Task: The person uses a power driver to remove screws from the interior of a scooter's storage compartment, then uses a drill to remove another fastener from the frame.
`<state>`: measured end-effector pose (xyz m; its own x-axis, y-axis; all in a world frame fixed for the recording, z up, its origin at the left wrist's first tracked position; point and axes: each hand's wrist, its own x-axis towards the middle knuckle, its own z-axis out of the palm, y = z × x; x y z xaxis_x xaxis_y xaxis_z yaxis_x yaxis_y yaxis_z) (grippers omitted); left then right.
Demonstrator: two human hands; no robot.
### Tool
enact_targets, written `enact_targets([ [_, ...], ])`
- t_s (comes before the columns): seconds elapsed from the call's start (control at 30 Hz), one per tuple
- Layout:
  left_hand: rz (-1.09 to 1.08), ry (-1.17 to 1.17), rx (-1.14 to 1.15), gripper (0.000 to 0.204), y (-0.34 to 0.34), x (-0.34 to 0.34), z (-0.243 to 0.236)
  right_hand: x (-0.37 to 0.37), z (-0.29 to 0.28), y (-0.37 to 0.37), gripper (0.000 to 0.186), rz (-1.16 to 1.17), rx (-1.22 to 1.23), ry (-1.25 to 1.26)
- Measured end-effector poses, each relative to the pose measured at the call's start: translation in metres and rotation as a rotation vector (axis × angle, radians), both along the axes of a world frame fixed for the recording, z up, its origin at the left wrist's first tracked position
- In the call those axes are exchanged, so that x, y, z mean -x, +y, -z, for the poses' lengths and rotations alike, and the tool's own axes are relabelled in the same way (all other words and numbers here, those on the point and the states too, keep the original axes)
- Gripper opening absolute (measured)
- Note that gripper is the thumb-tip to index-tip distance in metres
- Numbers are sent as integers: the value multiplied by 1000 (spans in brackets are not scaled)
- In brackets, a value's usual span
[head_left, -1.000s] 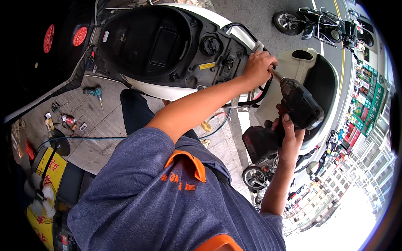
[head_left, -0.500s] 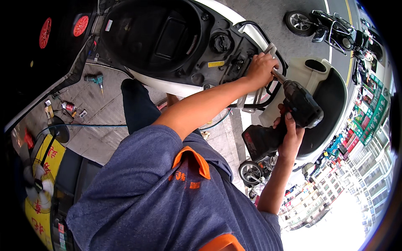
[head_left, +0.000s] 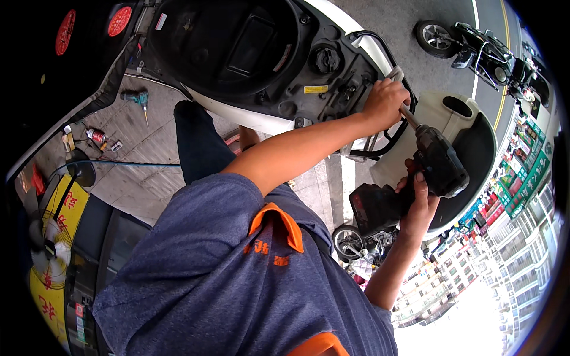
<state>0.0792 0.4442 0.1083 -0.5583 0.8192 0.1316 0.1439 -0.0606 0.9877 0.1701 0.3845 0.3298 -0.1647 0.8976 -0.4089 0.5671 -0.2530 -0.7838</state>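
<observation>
My right hand (head_left: 423,200) grips the handle of a dark cordless impact wrench (head_left: 440,159), battery block hanging at its lower left. From the wrench a long metal socket (head_left: 409,115) points up-left to my left hand (head_left: 386,104). That hand is closed around a grey metal bracket (head_left: 396,74) at the tail of a white scooter (head_left: 249,115). My fingers hide the socket's tip and whatever it meets. Beside the bracket curves a black tubular rail (head_left: 380,44). The scooter's seat bucket (head_left: 219,47) lies uncovered, with a round black cap (head_left: 325,59) next to it.
A white and black body panel (head_left: 484,160) stands beyond the wrench. On the paving lie a teal drill (head_left: 138,98), a red-and-white can (head_left: 96,135) and a blue hose (head_left: 136,163). A fan (head_left: 56,255) is at lower left. A parked motorcycle (head_left: 475,47) stands by the road.
The whole view has shifted, so the scooter, hands and wrench appear slightly farther right. Both hands keep their grips, and the wrench stays pointed at my left hand.
</observation>
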Motion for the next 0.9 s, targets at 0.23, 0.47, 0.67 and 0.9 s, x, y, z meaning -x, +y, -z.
enact_targets([
  [0.23, -198, -30, -144, 21, 8, -8, -21, 16, -21, 24, 39, -54, 63, -147],
  [0.47, -184, -133, -181, 16, 11, 4, -30, 37, -25, 30, 36, -113, 85, -187],
  [0.67, -129, -184, -170, 14, 10, 9, -30, 42, -23, 32, 36, -129, 74, -199],
  [0.9, -118, -168, -156, 15, 11, 9, -23, 41, -20, 34, 36, -136, 79, -199],
])
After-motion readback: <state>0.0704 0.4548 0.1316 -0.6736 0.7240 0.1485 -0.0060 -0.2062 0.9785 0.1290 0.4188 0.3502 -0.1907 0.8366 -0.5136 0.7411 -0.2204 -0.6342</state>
